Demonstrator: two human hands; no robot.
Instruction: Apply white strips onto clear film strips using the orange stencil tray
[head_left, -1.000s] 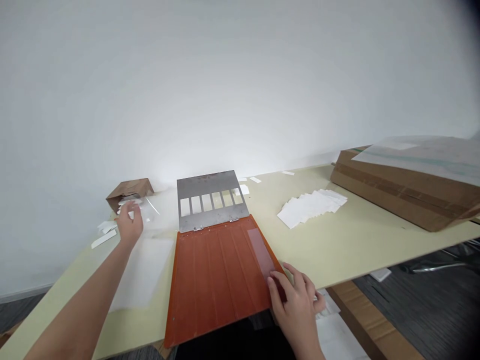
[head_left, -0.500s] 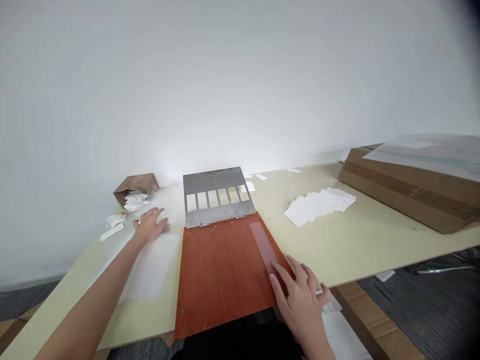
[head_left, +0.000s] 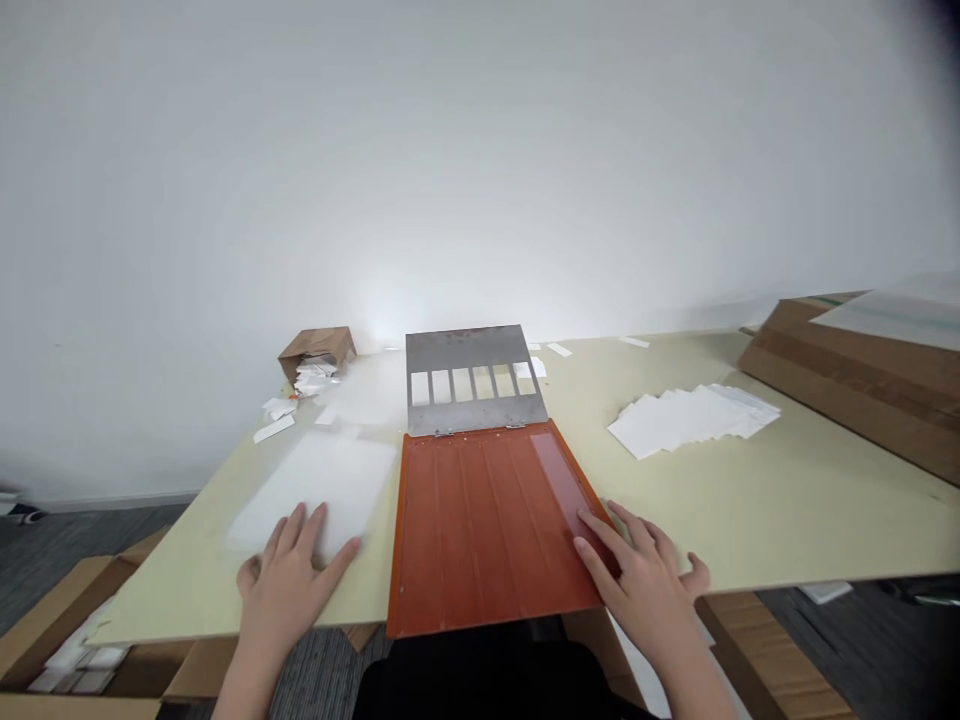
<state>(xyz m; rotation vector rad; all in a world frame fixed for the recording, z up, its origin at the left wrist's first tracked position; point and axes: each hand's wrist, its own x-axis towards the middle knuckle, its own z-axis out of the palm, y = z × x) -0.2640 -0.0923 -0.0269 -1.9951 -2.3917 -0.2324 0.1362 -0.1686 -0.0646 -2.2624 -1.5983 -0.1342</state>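
My left hand (head_left: pixel 289 570) lies with its fingers spread over the near edge of a stack of translucent white sheets (head_left: pixel 319 475). On the right, my right hand (head_left: pixel 641 570) is open, its fingertips on the right side of an orange-red board (head_left: pixel 480 530) with shallow lengthwise grooves. A clear narrow strip (head_left: pixel 559 470) lies along that side, and my index finger touches its near end. Hinged to the board's far edge is a grey metal plate (head_left: pixel 465 345) with a row of several rectangular windows, folded back away from me.
A brown paper bag (head_left: pixel 319 343) spills white paper scraps at the back left. Overlapping white sheets (head_left: pixel 686 420) lie to the right, before a large cardboard box (head_left: pixel 862 370). An open carton (head_left: pixel 142 670) stands on the floor below the left table edge (head_left: pixel 172 635).
My left hand has come back toward me, from beyond the translucent sheets to their near edge. My right hand stays at the board's right side. The camera view has shifted left.
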